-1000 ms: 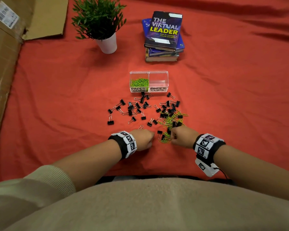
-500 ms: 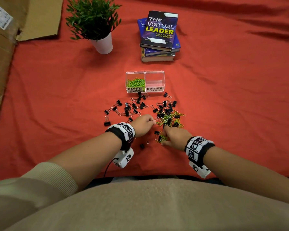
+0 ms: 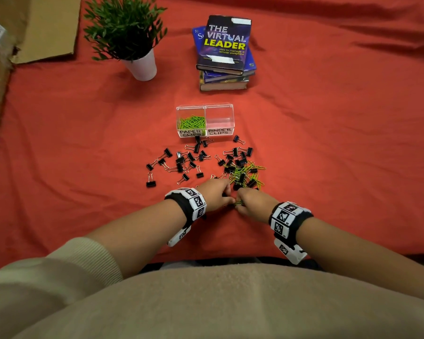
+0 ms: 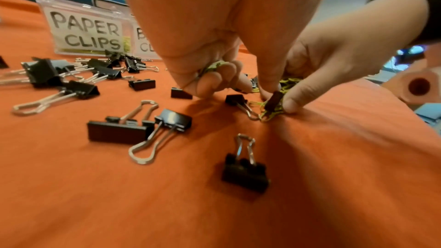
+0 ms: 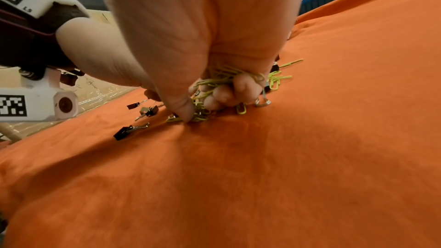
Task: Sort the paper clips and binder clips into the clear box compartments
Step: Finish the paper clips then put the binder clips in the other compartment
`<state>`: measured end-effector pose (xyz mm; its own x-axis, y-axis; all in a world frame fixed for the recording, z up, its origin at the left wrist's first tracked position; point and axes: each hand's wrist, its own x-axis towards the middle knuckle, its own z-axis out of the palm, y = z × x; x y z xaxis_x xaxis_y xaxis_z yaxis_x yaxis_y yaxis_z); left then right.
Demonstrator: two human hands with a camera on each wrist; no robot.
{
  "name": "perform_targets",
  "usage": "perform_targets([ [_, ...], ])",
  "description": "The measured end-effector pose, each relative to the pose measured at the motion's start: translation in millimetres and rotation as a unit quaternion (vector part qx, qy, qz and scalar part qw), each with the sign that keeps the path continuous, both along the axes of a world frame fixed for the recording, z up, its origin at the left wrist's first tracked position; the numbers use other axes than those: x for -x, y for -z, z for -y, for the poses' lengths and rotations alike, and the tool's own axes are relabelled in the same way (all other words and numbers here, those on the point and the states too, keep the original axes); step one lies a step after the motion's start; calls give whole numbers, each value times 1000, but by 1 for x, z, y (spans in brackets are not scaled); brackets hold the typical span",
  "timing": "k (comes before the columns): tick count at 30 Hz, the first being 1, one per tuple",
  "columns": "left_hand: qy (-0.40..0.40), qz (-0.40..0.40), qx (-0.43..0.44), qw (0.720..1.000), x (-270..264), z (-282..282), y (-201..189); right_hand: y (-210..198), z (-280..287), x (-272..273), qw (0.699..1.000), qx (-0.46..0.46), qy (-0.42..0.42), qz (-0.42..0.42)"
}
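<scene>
Both hands meet knuckle to knuckle — the right hand (image 5: 205, 74) fingers curled round green paper clips (image 5: 222, 78), the left hand (image 4: 210, 71) likewise — the clear box (image 3: 205, 121) well beyond the fingers.

Potted plant (image 3: 130, 37), stacked books (image 3: 224, 52), cardboard (image 3: 42, 25)

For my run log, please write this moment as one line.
left hand: holds green paper clips | right hand: gathers paper clips | box: paper side partly filled, binder side empty | binder clips: on cloth
</scene>
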<state>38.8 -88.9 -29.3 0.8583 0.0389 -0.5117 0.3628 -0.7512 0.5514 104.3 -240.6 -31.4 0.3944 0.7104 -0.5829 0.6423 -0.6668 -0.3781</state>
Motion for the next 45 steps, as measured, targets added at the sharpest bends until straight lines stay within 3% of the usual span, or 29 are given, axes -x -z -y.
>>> perform_targets([
  [9,61,24,-28,997,5,0,3,-8,-5,-7,998,-32,23,-39],
  [19,13,15,-69,997,6,-32,-3,-10,3,-25,994,-53,65,-70],
  [27,-19,42,-82,996,14,-33,-6,-18,2,-37,955,-87,192,-210],
  [30,11,71,-101,992,11,-24,-4,-21,-8,-32,949,-75,217,-216],
  [34,31,67,-154,985,8,-20,-3,-20,-18,-19,992,-32,98,-70],
  [38,53,48,-181,981,7,-18,-1,-14,-23,-2,998,36,-19,52],
  [41,49,40,-176,982,6,-16,1,-13,-25,5,996,36,-41,73],
  [45,69,36,-180,981,6,-18,2,-8,-28,11,997,42,-51,37],
])
